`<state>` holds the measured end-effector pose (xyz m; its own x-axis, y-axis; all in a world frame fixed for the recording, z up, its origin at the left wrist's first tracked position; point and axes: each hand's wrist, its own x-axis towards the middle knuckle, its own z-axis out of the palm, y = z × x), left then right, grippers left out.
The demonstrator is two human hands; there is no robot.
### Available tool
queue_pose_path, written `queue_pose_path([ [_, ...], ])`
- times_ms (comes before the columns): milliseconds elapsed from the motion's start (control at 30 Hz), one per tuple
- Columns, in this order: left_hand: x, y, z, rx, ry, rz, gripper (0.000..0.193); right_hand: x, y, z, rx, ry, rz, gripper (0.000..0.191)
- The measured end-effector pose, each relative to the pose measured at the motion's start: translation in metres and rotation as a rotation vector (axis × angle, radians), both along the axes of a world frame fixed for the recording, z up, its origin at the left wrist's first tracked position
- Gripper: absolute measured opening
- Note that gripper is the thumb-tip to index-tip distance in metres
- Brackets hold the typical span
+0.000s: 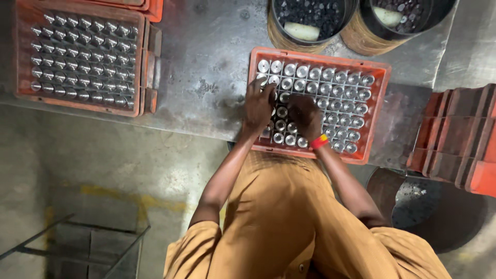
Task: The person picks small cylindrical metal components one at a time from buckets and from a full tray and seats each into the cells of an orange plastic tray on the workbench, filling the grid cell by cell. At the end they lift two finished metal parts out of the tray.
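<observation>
Resting both hands palm-down on upright metal cylinders (330,88) in the orange crate (380,111), my left hand (258,106) lay nearer its left edge; right hand (305,116) adjacent; grip undeterminable.

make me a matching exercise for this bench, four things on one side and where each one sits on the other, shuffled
Things:
1. left hand
2. right hand
3. second orange tray of metal cylinders
4. two round bins of dark parts

Places:
A. far left of the metal bench
B. top of the picture, behind the near orange tray
C. over the near tray's left edge, on the metal cups
D. in the near tray's middle, above a red and yellow wristband

Pairs: 1-C, 2-D, 3-A, 4-B
</observation>
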<state>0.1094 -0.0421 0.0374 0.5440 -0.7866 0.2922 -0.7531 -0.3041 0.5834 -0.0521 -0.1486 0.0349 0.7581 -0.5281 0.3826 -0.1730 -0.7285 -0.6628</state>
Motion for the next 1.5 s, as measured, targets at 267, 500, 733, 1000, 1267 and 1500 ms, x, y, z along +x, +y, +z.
queue_pose_path([
  [267, 0.001, -0.092, -0.001, 0.178, -0.184, 0.086, 0.059, 0.042, -0.068, 0.017, -0.212, 0.189, -0.167, 0.027],
  [500, 0.020, -0.085, 0.007, 0.115, -0.064, 0.008, 0.043, 0.038, -0.078, 0.024, 0.075, 0.061, -0.093, 0.026],
  [733, 0.024, -0.084, 0.001, -0.541, 1.432, 0.106, 0.053, -0.001, -0.085, 0.015, 1.014, -0.639, -0.274, 0.046],
  [1000, -0.008, -0.052, -0.008, 0.129, 0.325, 0.021, 0.052, 0.014, -0.041, -0.006, 0.067, 0.057, -0.299, 0.052],
  [1267, -0.023, -0.038, -0.037, -0.103, 0.274, 0.021, 0.042, 0.008, -0.033, -0.004, -0.081, 0.085, -0.243, 0.023],
  [1500, -0.026, -0.061, -0.027, 0.156, -0.119, 0.199, 0.040, 0.027, -0.035, -0.010, -0.364, 0.323, -0.333, 0.031],
])
